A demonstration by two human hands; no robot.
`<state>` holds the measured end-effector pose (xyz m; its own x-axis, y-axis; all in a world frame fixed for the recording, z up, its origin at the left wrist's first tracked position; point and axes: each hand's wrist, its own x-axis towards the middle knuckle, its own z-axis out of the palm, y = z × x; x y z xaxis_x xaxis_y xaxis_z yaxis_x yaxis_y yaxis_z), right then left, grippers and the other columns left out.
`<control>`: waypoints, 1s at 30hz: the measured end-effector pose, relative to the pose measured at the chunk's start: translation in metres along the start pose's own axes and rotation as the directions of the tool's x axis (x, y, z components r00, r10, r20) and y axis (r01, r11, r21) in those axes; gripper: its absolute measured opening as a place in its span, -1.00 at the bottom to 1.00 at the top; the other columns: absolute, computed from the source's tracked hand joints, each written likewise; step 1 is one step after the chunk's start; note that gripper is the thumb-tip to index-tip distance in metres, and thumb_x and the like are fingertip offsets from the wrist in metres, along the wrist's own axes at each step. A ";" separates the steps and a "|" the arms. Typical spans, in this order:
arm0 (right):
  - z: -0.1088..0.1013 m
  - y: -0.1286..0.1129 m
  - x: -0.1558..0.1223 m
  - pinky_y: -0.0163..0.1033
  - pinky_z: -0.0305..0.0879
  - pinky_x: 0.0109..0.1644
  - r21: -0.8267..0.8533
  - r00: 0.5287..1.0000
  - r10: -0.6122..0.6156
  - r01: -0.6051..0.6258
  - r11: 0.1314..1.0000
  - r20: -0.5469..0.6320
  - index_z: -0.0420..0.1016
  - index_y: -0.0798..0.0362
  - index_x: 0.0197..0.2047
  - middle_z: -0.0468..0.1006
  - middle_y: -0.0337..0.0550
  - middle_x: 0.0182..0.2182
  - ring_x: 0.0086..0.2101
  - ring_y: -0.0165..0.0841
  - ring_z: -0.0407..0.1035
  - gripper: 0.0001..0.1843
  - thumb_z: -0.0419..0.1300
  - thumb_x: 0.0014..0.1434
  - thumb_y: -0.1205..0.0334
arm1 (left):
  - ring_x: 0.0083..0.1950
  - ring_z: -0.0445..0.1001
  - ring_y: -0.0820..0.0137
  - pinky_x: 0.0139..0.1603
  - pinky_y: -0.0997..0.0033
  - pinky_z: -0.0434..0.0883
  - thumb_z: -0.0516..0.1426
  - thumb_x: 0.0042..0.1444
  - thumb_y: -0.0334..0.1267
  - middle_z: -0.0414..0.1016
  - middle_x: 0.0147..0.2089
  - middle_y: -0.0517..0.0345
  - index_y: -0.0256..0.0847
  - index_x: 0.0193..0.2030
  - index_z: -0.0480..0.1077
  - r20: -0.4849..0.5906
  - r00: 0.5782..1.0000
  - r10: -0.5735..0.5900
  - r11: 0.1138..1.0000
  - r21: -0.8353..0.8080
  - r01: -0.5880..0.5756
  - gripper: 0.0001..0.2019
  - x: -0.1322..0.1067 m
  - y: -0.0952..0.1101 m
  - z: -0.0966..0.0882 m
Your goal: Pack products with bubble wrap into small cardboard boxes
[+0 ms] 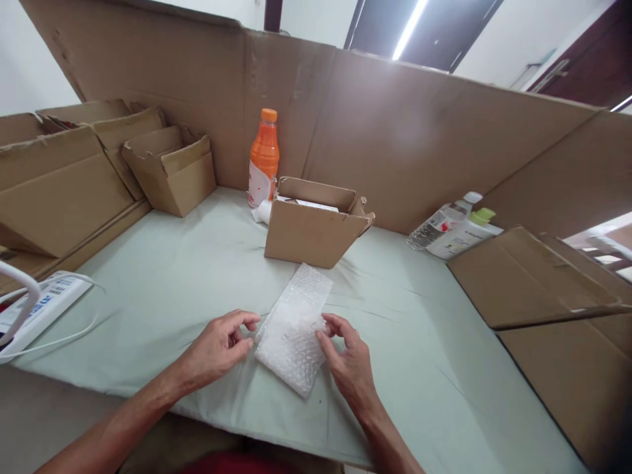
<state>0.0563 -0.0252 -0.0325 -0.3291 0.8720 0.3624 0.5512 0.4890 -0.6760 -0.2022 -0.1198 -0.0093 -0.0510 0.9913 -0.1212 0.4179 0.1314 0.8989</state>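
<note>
Near the front edge of the table [405, 375], lying flat, a bubble-wrap pouch [292, 329]. On its right border, right hand [349, 359], fingers bent, grip nearly closed; cannot tell if pinching. Just beside its left border, left hand [221, 347], half-curled, grip loosely open and empty.

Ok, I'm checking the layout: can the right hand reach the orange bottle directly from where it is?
Probably not directly: the open cardboard box stands between the right hand and the orange bottle, so it would likely have to go over or around.
</note>
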 end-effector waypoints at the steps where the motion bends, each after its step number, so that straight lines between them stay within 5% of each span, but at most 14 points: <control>1: 0.005 0.002 0.004 -0.11 0.35 -0.11 -0.030 0.999 -0.031 0.031 0.999 0.006 0.50 0.02 -0.03 0.56 -0.19 -0.36 -0.32 -0.28 0.47 -0.76 0.18 0.24 0.20 | -0.39 0.37 0.51 -0.39 0.49 0.32 0.06 0.12 -0.34 0.48 -0.12 0.19 -0.14 0.02 0.44 -0.004 1.000 0.028 0.999 0.024 -0.028 -0.67 -0.002 -0.002 0.002; 7: 0.000 -0.007 0.003 -0.01 0.33 -0.04 -0.257 0.958 -0.288 0.280 0.925 0.008 0.39 0.02 0.13 0.55 0.04 -0.02 -0.02 -0.10 0.43 -0.64 0.19 0.28 0.17 | -0.30 0.43 0.46 -0.32 0.46 0.37 0.03 0.13 -0.42 0.47 -0.10 0.19 -0.09 0.04 0.41 -0.028 0.985 0.171 0.969 0.183 -0.163 -0.65 -0.008 -0.015 0.010; 12: -0.013 -0.034 -0.035 0.00 0.33 0.00 -0.207 0.865 -0.396 0.467 0.860 0.308 0.36 0.03 0.18 0.50 0.07 0.08 0.01 -0.08 0.39 -0.52 0.26 0.19 0.24 | 0.07 0.43 0.28 0.09 0.26 0.40 -0.02 0.08 -0.53 0.47 0.07 0.09 -0.13 0.19 0.31 -0.045 0.944 0.328 0.897 0.327 -0.296 -0.48 -0.002 -0.020 0.011; 15: 0.000 -0.037 -0.044 0.07 0.32 0.00 -0.279 0.839 -0.372 0.497 0.822 0.398 0.39 0.07 0.15 0.48 0.13 0.14 0.04 0.00 0.39 -0.53 0.25 0.15 0.30 | 0.06 0.39 0.20 0.10 0.14 0.39 -0.04 0.05 -0.56 0.49 0.02 0.03 -0.20 0.23 0.27 0.003 0.936 0.352 0.843 0.434 -0.318 -0.43 0.005 -0.022 0.016; 18: 0.009 -0.032 -0.036 0.00 0.33 -0.03 -0.273 0.843 -0.410 0.510 0.816 0.349 0.44 0.05 0.05 0.58 0.04 0.03 -0.03 -0.11 0.45 -0.67 0.14 0.23 0.44 | -0.02 0.38 0.17 0.01 0.11 0.41 -0.03 0.05 -0.56 0.49 -0.07 0.03 -0.21 0.23 0.27 0.045 0.943 0.329 0.807 0.505 -0.306 -0.44 0.008 -0.022 0.021; 25: -0.002 -0.040 -0.006 -0.12 0.31 -0.05 -0.241 0.883 -0.469 0.463 0.853 0.037 0.41 0.03 0.06 0.63 -0.07 -0.11 -0.09 -0.24 0.48 -0.70 0.07 0.32 0.49 | -0.06 0.34 0.17 -0.01 0.10 0.40 -0.03 0.08 -0.57 0.47 -0.06 0.05 -0.16 0.38 0.05 0.046 0.919 0.392 0.767 0.535 -0.354 -0.32 0.001 -0.029 0.027; 30: 0.017 -0.039 -0.017 -0.06 0.28 -0.07 -0.293 0.859 -0.460 0.510 0.809 0.225 0.44 0.07 0.03 0.61 -0.02 -0.06 -0.10 -0.17 0.46 -0.73 0.11 0.28 0.43 | 0.00 0.36 0.17 0.05 0.07 0.42 -0.03 0.06 -0.57 0.45 -0.02 0.02 -0.17 0.36 0.05 -0.016 0.916 0.401 0.802 0.489 -0.343 -0.32 -0.005 -0.032 0.024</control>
<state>0.0279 -0.0595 -0.0234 -0.7086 0.5193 0.4777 0.5026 0.8467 -0.1747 -0.1933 -0.1289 -0.0481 0.1064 0.9608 0.2561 0.7965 -0.2365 0.5564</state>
